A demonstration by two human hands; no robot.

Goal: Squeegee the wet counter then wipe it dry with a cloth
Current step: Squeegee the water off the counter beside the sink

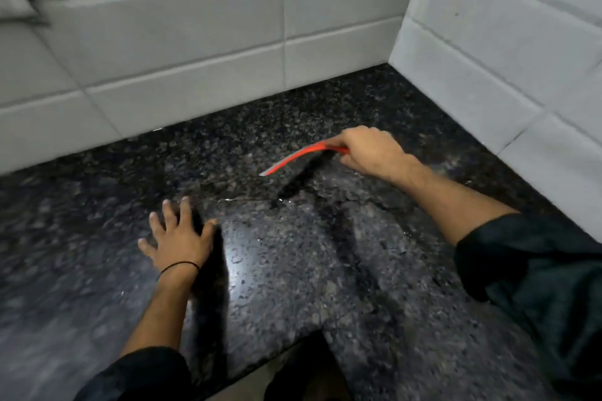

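head view: your right hand [368, 153] has its grip clamped on the red squeegee [296, 158], fingers wrapped over the handle end, blade edge angled down and left toward the worktop [325, 270]. whether the blade tip touches the stone or hangs just above it, cannot tell, though its shadow sits just beside it. your left hand [179, 234] lies flat and spread on the worktop, grip apart, holding nothing.

step in hand looks like the squeegee pass, cloth part not yet started; no cloth in view. to do it well, lay the whole blade edge flat on the stone, tilt the handle so the edge trails, press evenly and pull in one line from the tiled wall [195, 58] toward the front edge. overlap each pass. move the left hand out of the lane or you'll drag water into it.

squeegee: thin, red, slightly curved, blurred by motion. worktop: dark speckled granite, glossy, with a bright glare patch and small glints near the left hand that look like water; a thin seam runs across between the two hands.
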